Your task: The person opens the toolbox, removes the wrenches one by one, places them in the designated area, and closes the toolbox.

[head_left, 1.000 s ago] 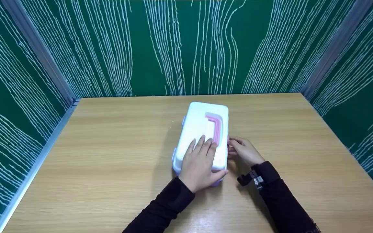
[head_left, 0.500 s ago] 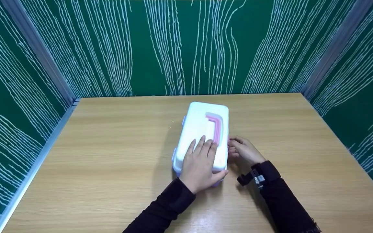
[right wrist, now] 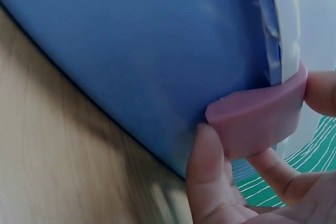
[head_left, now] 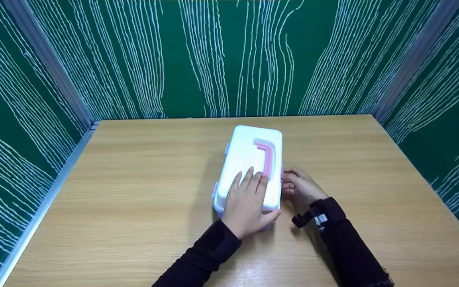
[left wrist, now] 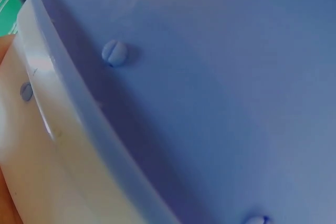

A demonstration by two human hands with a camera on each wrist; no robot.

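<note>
A box with a white lid (head_left: 249, 137) and a blue-purple body (right wrist: 121, 40) stands lengthwise on the table, its lid down. Set into the lid is a pink handle (head_left: 268, 159). My left hand (head_left: 247, 207) lies on the near part of the lid, fingers extended and thumb out towards the right edge. At the box's right side, my right hand (head_left: 302, 185) has its fingers on a pink latch (right wrist: 257, 119). The right wrist view shows the latch between digits at its lower and upper ends, lapping over the lid's rim. The left wrist view shows the near end of the body.
The wooden table (head_left: 134, 179) extends around the box on all sides. Green walls (head_left: 321, 24) with wavy white lines rise at its back and sides. Small light specks lie left of the box. Hinges (head_left: 214, 189) protrude from the box's left side.
</note>
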